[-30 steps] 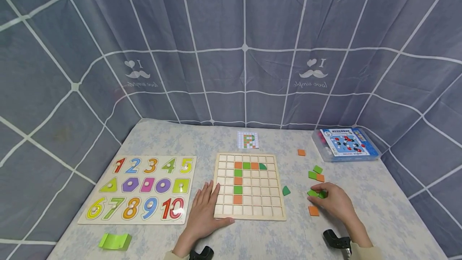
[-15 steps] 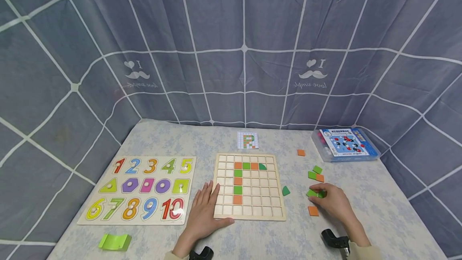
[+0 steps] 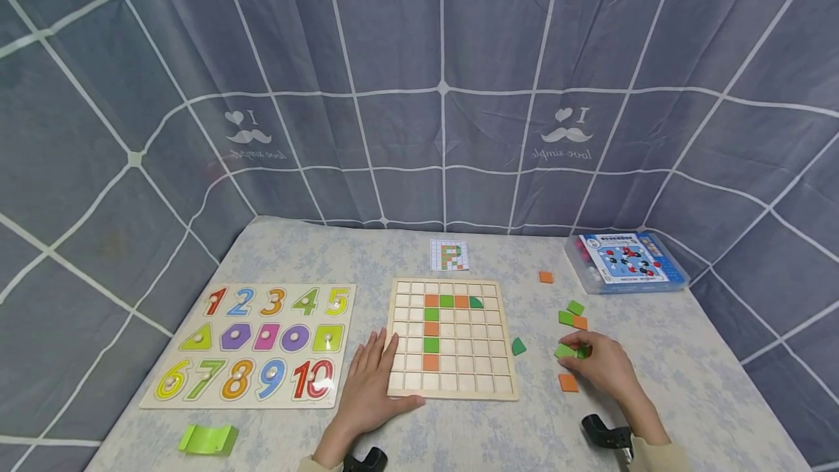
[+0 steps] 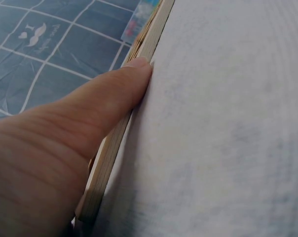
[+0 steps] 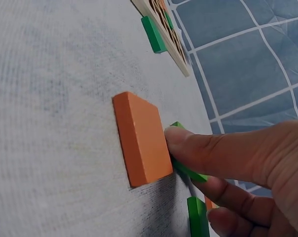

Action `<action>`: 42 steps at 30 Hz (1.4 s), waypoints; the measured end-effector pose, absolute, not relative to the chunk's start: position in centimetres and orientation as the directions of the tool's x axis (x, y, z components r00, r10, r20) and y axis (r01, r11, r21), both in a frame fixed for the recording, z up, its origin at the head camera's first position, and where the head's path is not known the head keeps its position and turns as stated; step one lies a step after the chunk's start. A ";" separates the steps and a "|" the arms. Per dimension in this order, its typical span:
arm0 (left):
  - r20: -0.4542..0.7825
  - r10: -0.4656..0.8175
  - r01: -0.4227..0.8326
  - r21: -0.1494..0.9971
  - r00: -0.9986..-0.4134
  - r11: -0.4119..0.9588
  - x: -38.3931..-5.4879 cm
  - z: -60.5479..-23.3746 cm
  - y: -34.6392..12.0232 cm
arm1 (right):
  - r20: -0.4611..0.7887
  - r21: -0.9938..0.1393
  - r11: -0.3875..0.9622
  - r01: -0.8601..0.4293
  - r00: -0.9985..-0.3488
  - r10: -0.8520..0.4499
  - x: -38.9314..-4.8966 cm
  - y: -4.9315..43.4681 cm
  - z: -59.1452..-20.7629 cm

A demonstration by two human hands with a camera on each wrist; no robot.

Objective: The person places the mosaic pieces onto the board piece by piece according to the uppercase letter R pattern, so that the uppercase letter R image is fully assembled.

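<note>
My right hand [image 3: 606,368] pinches a light green square tile [image 3: 564,352] between thumb and finger, just off the table or at it; I cannot tell which. A second green tile [image 5: 198,216] sits by the curled fingers. An orange tile [image 5: 143,140] lies beside the thumb. My left hand [image 3: 368,393] rests along the near left corner of the wooden grid board [image 3: 481,389], fingers straight on its left side, thumb [image 4: 117,89] against the near edge. On the board, orange and green squares form a column and a top row ending in a dark green quarter-round piece [image 3: 476,303].
A dark green quarter-round piece [image 3: 518,346] lies right of the board. Farther back are green tiles [image 3: 566,317], an orange tile [image 3: 546,277], a pattern card [image 3: 449,255] and a plastic box [image 3: 625,262]. Left stand a number puzzle [image 3: 249,377] and a green block [image 3: 208,440].
The right hand's light green tile has shifted slightly and shows more of its face. The left hand and board hold their places.
</note>
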State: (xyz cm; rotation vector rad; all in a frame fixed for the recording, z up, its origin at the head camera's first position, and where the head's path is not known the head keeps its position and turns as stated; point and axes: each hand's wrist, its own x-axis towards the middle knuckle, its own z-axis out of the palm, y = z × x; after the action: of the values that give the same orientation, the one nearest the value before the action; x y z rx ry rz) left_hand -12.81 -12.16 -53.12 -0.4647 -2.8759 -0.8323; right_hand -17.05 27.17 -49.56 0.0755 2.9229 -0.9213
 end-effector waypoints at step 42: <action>0.179 0.260 0.315 0.496 -0.949 0.809 -12.8 -53.3 -12.2 | 0.127 -0.749 0.591 -0.299 -0.941 -0.315 -16.8 14.6 -48.6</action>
State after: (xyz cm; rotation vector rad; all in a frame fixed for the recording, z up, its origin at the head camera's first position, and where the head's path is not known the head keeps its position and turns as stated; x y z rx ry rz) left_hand -12.81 -12.17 -53.25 -0.4606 -2.8895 -0.8195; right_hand -16.81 14.65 -48.64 -0.5373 2.7848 -1.3057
